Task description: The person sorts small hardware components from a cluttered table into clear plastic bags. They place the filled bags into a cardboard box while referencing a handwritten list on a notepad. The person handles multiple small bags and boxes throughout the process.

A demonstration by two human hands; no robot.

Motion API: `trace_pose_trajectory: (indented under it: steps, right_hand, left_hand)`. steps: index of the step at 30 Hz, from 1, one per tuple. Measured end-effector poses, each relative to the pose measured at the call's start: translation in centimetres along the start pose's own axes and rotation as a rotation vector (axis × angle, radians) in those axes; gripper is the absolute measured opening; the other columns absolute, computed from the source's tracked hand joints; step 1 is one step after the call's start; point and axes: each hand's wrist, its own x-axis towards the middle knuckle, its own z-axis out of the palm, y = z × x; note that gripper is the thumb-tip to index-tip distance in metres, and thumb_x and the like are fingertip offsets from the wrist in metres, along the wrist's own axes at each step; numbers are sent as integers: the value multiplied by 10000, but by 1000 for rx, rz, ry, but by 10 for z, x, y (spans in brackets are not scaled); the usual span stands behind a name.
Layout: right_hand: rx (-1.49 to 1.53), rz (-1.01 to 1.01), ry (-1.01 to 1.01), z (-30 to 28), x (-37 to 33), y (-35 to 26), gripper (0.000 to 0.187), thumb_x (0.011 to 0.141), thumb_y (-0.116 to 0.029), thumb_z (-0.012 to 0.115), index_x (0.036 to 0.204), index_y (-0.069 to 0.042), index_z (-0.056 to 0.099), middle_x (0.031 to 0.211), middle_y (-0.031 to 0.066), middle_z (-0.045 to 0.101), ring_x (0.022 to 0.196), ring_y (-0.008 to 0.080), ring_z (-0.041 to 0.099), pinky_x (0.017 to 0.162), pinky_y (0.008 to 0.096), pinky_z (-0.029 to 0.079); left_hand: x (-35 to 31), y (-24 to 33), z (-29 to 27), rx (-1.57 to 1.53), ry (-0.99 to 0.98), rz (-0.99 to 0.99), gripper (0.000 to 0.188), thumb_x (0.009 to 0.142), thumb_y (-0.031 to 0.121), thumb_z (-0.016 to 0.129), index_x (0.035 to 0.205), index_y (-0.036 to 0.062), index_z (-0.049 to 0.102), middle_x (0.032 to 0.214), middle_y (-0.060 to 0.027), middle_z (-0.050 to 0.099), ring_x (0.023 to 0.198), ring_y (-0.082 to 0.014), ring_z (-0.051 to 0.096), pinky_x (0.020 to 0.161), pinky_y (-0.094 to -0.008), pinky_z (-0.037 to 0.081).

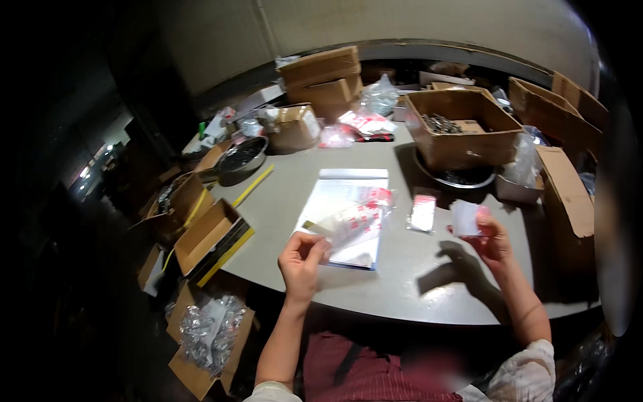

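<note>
Between thumb and fingers, my left hand (303, 262) pinches a clear plastic bag (355, 222) with red print, raised over a pad of paper (347, 178). My right hand (494, 244) grips a small stack of white cards (465, 218) above the right part of the table, its shadow falling below. Flat on the table between the hands lies a small clear packet (422, 213) with a white card and red print. Whether the bag in my left hand holds anything, I cannot tell.
An open cardboard box (462, 144) with metal parts sits on a round basin at the right. A dark-filled metal bowl (242, 159) stands at the left. Below the table's left edge, a box (213, 328) holds several bagged parts. More boxes (321, 74) line the back.
</note>
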Motion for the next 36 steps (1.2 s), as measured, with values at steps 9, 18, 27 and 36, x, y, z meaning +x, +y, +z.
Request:
trace_pose_trajectory:
  steps: [9,18,27,36]
  right_hand:
    - [-408,74,-50,-12,11,58,336,879,-290,764,1074,-34,666,980,33,655,885,148,671,803,333,580]
    - [-331,46,30,-69,21,59,533,938,-332,743,1350,-25,601,1283,86,673,1187,220,652,1022,382,532]
    - [-535,-184,-28,-164,35,72,597,1066,-398,596,1507,-20,460,1536,160,474,1365,252,525,1132,401,428]
    - [-528,-194,-138,-257,44,58,590,1120,-410,491,1563,-28,412,1663,183,350,1513,285,382,1232,422,340]
  left_hand:
    - [-53,-19,-163,-65,384,-13,174,936,13,723,1105,23,686,964,-70,720,794,-129,641,704,-264,519]
    - [-184,3,-363,-366,1086,-61,282,986,75,661,1268,89,650,1014,30,640,795,-69,536,663,-224,420]
    - [-184,11,-460,-253,1077,-106,283,1007,96,637,1290,78,641,1029,3,672,861,-112,600,691,-261,442]
    - [-121,-21,-629,-295,1166,-234,245,1027,103,548,1249,50,636,1112,-70,735,918,-184,728,668,-298,540]
